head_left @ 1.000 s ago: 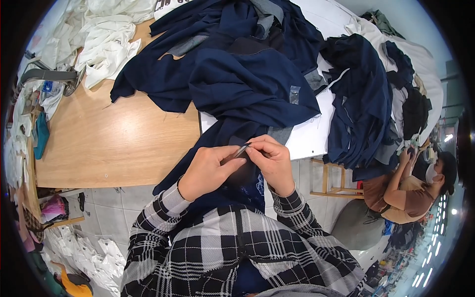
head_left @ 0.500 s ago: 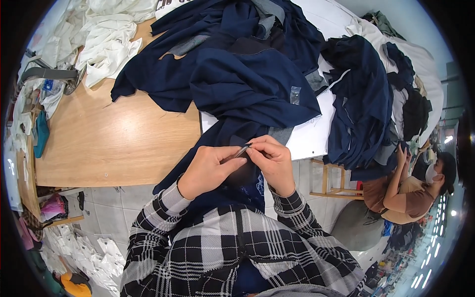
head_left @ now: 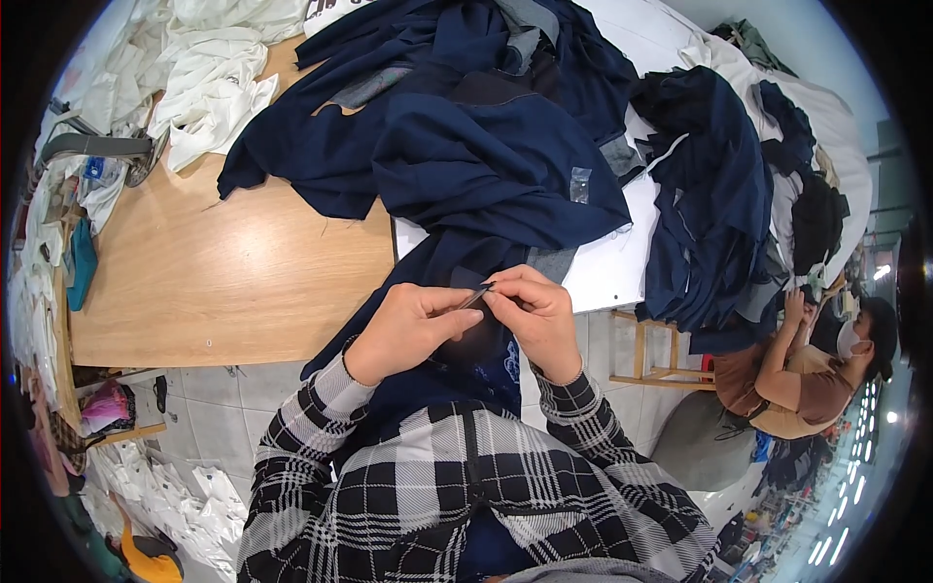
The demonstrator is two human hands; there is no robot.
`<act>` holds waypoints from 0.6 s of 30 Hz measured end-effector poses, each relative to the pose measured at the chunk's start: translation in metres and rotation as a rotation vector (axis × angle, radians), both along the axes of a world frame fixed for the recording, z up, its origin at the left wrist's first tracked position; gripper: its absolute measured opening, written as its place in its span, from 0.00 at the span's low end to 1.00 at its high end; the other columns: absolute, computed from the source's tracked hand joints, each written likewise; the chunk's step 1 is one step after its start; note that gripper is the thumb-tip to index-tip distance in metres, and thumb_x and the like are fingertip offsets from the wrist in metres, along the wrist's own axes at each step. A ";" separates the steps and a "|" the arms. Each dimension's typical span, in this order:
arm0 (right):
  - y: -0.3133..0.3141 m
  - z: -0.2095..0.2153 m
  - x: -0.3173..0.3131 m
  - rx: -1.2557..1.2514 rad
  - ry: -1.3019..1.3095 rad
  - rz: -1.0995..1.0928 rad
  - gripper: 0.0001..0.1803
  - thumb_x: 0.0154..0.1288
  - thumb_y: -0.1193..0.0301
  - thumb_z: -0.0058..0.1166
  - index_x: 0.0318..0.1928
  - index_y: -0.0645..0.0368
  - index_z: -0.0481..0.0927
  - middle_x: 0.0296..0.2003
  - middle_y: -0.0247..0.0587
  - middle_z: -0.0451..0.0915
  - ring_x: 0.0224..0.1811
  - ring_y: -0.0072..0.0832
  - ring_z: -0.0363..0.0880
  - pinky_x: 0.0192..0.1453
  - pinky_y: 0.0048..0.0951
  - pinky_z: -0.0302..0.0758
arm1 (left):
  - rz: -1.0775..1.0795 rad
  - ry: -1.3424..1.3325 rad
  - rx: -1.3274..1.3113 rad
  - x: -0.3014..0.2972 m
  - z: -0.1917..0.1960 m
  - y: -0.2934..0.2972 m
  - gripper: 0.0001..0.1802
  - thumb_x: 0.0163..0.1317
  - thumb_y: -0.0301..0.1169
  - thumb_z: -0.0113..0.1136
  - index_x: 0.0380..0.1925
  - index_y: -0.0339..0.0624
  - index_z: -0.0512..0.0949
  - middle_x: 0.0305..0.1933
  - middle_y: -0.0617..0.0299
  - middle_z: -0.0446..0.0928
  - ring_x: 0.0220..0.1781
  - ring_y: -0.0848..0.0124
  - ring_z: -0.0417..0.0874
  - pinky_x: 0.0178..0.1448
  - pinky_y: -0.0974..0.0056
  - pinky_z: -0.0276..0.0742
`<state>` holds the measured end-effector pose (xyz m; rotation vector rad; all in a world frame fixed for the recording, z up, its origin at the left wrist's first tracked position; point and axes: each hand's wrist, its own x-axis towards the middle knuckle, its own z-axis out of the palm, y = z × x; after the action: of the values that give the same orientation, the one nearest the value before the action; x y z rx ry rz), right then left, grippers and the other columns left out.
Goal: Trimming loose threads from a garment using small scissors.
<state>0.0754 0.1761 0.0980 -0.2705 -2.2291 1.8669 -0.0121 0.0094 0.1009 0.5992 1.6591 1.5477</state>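
Pinching a small, thin, grey tool (head_left: 473, 299) between finger and thumb, my left hand (head_left: 403, 325) holds it in front of me. My right hand (head_left: 537, 319) squeezes a tiny dark bit (head_left: 488, 285) at the tool's tip; I cannot tell what it is. Just past my hands, crumpled dark blue cloth (head_left: 466, 160) lies heaped over a smooth, light brown wooden table (head_left: 224, 277) and a flat white surface (head_left: 607, 277).

Tiled floor (head_left: 209, 413), wooden table (head_left: 233, 282), pale wall (head_left: 826, 63)
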 end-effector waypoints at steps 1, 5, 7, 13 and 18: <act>0.000 0.000 0.000 0.001 0.000 -0.001 0.04 0.57 0.82 0.56 0.33 0.70 0.81 0.37 0.39 0.79 0.33 0.18 0.74 0.36 0.14 0.68 | -0.001 0.000 0.001 0.000 0.000 0.000 0.13 0.59 0.33 0.60 0.40 0.35 0.81 0.18 0.65 0.75 0.21 0.82 0.71 0.27 0.75 0.66; -0.002 -0.001 0.000 -0.010 0.009 -0.002 0.04 0.57 0.83 0.56 0.33 0.70 0.81 0.37 0.40 0.79 0.33 0.18 0.74 0.36 0.15 0.69 | 0.009 0.010 -0.001 0.001 -0.002 -0.001 0.13 0.59 0.33 0.60 0.40 0.35 0.81 0.19 0.65 0.75 0.21 0.81 0.71 0.27 0.75 0.66; -0.002 -0.003 0.000 -0.016 0.012 -0.003 0.04 0.57 0.83 0.56 0.33 0.70 0.81 0.37 0.40 0.79 0.34 0.18 0.75 0.37 0.15 0.69 | 0.025 0.004 0.015 0.001 -0.003 -0.001 0.13 0.60 0.33 0.60 0.39 0.35 0.82 0.18 0.65 0.75 0.21 0.81 0.71 0.27 0.75 0.67; 0.001 -0.009 0.002 -0.149 0.023 -0.028 0.03 0.57 0.81 0.57 0.32 0.70 0.80 0.35 0.36 0.78 0.31 0.15 0.73 0.34 0.15 0.69 | -0.026 -0.108 0.076 -0.013 0.006 -0.013 0.19 0.57 0.29 0.64 0.47 0.32 0.77 0.32 0.67 0.77 0.30 0.82 0.73 0.34 0.75 0.69; -0.003 -0.006 0.001 -0.151 -0.011 0.034 0.03 0.58 0.80 0.56 0.33 0.69 0.79 0.35 0.35 0.77 0.30 0.14 0.73 0.33 0.15 0.69 | -0.025 -0.092 0.057 -0.023 -0.002 0.003 0.17 0.59 0.28 0.62 0.48 0.35 0.75 0.31 0.70 0.75 0.27 0.84 0.71 0.30 0.79 0.66</act>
<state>0.0764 0.1736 0.0915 -0.2699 -2.1152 2.0606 -0.0350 0.0129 0.0991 0.5676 1.5378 1.5849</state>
